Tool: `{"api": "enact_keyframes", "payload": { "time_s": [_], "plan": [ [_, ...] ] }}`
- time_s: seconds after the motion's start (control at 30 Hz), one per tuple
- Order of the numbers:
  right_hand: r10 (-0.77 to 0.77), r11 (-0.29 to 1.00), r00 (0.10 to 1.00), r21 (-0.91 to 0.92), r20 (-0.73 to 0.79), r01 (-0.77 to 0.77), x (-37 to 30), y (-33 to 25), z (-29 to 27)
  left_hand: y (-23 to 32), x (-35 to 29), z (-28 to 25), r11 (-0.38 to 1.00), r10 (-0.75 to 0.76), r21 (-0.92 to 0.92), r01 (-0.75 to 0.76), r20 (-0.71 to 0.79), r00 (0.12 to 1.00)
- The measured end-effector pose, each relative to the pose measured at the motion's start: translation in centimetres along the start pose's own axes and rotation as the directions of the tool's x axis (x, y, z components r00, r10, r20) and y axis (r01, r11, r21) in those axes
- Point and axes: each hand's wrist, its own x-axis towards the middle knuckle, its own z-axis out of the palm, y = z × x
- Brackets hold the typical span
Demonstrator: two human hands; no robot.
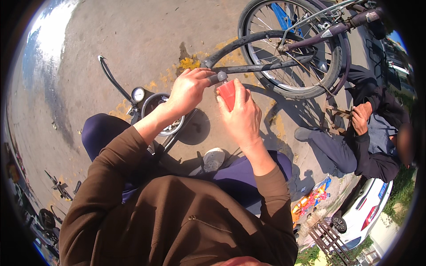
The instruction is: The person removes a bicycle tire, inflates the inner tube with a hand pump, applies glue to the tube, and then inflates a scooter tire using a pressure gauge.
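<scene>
A black inner tube (248,42) hangs out of the bicycle wheel (293,91) and stretches toward my hands. My left hand (188,91) is closed on the tube near its bend, fingers wrapped round it. In my right hand (243,116) is a small red bottle (227,95), gripped between thumb and fingers. Its narrow top is close against a dark grey rounded piece of the tube; whether they touch, I cannot tell. Part of the bottle is hidden by my fingers.
A floor pump's gauge (138,94) and black hose (111,79) are left of my hands, beside a round metal-rimmed thing (165,131). At right, another person (377,128) sits near a wooden stool (338,113). Orange packaging (310,199) and a white car (366,206) are lower right.
</scene>
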Motion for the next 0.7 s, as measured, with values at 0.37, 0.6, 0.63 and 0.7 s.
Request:
{"api": "enact_keyframes", "payload": {
  "time_s": [0.37, 0.6, 0.63, 0.7],
  "plan": [
    [-0.001, 1.000, 0.999, 0.011, 0.032, 0.000, 0.04, -0.49, -0.26, -0.36, -0.17, -0.30, 0.999, 0.038, 0.021, -0.038, 0.003, 0.999],
    [-0.021, 1.000, 0.999, -0.005, 0.037, 0.022, 0.03, -0.61, -0.01, -0.21, -0.13, -0.84, 0.986, 0.116, 0.117, -0.123, 0.066, 0.991],
    [-0.037, 0.999, 0.999, -0.005, 0.039, 0.037, -0.08, -0.77, -0.11, -0.26, -0.17, -0.82, 0.983, 0.128, 0.122, -0.135, 0.065, 0.990],
    [-0.014, 1.000, 0.999, -0.020, 0.039, 0.015, 0.02, -0.33, 0.24, -0.39, -0.22, -0.75, 0.978, 0.151, 0.133, -0.159, 0.063, 0.986]
  ]
}}
